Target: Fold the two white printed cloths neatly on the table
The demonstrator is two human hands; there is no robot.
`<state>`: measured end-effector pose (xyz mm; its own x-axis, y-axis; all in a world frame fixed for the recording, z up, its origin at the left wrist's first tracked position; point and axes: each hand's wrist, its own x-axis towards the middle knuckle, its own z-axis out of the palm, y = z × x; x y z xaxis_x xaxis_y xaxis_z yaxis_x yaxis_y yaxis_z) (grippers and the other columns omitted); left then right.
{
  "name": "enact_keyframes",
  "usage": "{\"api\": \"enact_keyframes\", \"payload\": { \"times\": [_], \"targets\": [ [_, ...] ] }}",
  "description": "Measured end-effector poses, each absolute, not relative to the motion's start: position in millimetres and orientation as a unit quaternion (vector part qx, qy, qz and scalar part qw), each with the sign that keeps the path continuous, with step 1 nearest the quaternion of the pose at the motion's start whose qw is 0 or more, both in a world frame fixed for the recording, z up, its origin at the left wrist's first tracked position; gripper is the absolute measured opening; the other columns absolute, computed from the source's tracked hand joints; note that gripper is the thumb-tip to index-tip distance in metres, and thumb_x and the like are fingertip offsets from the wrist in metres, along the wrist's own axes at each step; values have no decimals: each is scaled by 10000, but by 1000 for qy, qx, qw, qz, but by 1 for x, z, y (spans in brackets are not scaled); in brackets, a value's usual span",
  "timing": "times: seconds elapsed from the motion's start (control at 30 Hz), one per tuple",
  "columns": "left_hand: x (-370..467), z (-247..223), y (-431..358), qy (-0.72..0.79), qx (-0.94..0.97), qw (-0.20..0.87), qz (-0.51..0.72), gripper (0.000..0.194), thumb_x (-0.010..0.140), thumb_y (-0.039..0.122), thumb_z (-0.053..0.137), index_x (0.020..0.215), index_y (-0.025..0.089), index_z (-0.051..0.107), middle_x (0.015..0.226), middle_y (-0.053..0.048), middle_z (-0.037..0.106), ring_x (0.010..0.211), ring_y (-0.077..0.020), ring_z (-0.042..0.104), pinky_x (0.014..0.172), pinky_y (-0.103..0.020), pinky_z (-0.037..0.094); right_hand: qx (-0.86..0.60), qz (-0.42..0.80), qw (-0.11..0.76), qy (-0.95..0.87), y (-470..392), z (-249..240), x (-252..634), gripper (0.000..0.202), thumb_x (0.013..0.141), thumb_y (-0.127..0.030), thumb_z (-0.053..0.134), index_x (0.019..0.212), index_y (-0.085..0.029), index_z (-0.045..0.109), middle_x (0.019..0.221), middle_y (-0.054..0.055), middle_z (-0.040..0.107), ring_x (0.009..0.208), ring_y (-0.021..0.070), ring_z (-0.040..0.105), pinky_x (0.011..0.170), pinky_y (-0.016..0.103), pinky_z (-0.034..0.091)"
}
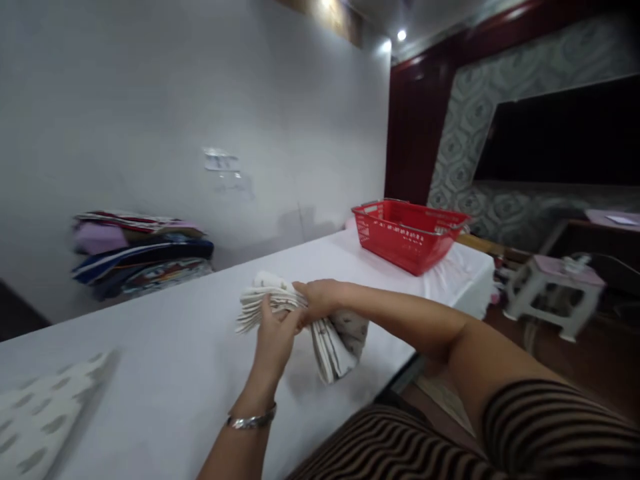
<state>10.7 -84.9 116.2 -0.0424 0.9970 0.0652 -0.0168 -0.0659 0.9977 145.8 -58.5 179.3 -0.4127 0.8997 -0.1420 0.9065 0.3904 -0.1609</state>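
Above the white table, a bundle of folded white cloth [330, 350] with grey marks is gripped at its middle by both my hands. My left hand [275, 333], with a silver bracelet at the wrist, closes on the cloth from the near side. From above and the right, my right hand [323, 297] wraps over it, its fingers partly hidden. The layered ends fan out to the left and hang down at the right. At the near left lies a flat white cloth [45, 413] with grey spots.
A red plastic basket [400, 237] stands at the table's far right. Several folded fabrics [145, 253] are stacked by the wall at the left. The white tabletop [165, 373] ends near my body. A stool [555, 287] stands on the floor at the right.
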Motion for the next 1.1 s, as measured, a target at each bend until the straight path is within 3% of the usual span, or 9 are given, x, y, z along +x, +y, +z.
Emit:
{"api": "enact_keyframes", "payload": {
  "times": [0.17, 0.37, 0.53, 0.6, 0.73, 0.83, 0.9, 1.0, 1.1],
  "targets": [
    [19, 123, -101, 489, 515, 509, 486, 876, 732, 182, 618, 1462, 191, 133, 872, -64, 674, 728, -185, 676, 621, -314, 562, 525, -148, -6, 838, -68, 172, 168, 659, 700, -442, 609, 1273, -194, 398, 1080, 116, 656, 927, 271, 627, 703, 324, 486],
    [31, 109, -101, 445, 578, 485, 483, 852, 731, 282, 659, 1448, 227, 203, 985, -99, 668, 856, -214, 669, 665, -319, 557, 537, -159, -59, 826, -74, 166, 198, 600, 718, -378, 583, 1269, -198, 425, 1017, 83, 668, 872, 253, 625, 682, 312, 475],
    [37, 98, -95, 373, 658, 443, 482, 746, 775, 313, 619, 1427, 260, 260, 1228, -125, 581, 1019, -209, 620, 790, -325, 527, 547, -178, -168, 801, -66, 187, 238, 626, 699, -219, 582, 1308, -202, 438, 1125, 65, 641, 944, 222, 610, 770, 299, 490],
    [35, 90, -92, 376, 682, 425, 462, 644, 792, 322, 596, 1383, 257, 350, 1262, -116, 562, 1031, -207, 613, 797, -323, 525, 554, -156, -208, 791, -62, 210, 261, 659, 687, -161, 587, 1327, -187, 432, 1187, 73, 614, 1002, 215, 593, 832, 298, 483],
    [29, 64, -80, 463, 693, 403, 378, 416, 790, 352, 574, 1181, 209, 588, 1079, -88, 659, 924, -210, 644, 745, -315, 536, 600, -81, -250, 756, -48, 275, 321, 641, 717, -99, 590, 1334, -141, 425, 1224, 81, 589, 1013, 169, 593, 870, 257, 462],
    [25, 39, -66, 509, 686, 387, 348, 315, 761, 338, 590, 1040, 214, 666, 1021, -61, 684, 893, -209, 647, 733, -305, 541, 680, -3, -230, 696, -30, 323, 372, 518, 820, -115, 447, 1322, 0, 394, 1139, 94, 605, 950, 84, 607, 838, 171, 394],
    [24, 23, -56, 521, 680, 384, 345, 253, 746, 322, 601, 967, 233, 688, 1051, -36, 684, 919, -211, 641, 751, -306, 547, 710, 85, -229, 660, -12, 344, 405, 540, 772, -158, 546, 1283, -9, 453, 1089, 81, 635, 966, 113, 612, 821, 172, 410],
    [21, 4, -45, 529, 680, 370, 347, 183, 743, 295, 610, 898, 278, 705, 1017, 17, 698, 974, -219, 634, 851, -338, 536, 750, 158, -211, 606, 22, 352, 454, 553, 730, -209, 595, 1224, 22, 504, 1111, 110, 631, 1085, 163, 565, 842, 198, 390],
    [18, -6, -39, 518, 705, 330, 355, 140, 765, 297, 594, 841, 347, 701, 978, 82, 701, 983, -209, 640, 956, -380, 491, 778, 140, -232, 567, 62, 332, 500, 412, 801, -229, 515, 1062, 84, 578, 1232, 205, 547, 1163, 174, 511, 833, 185, 371]
  ]
}}
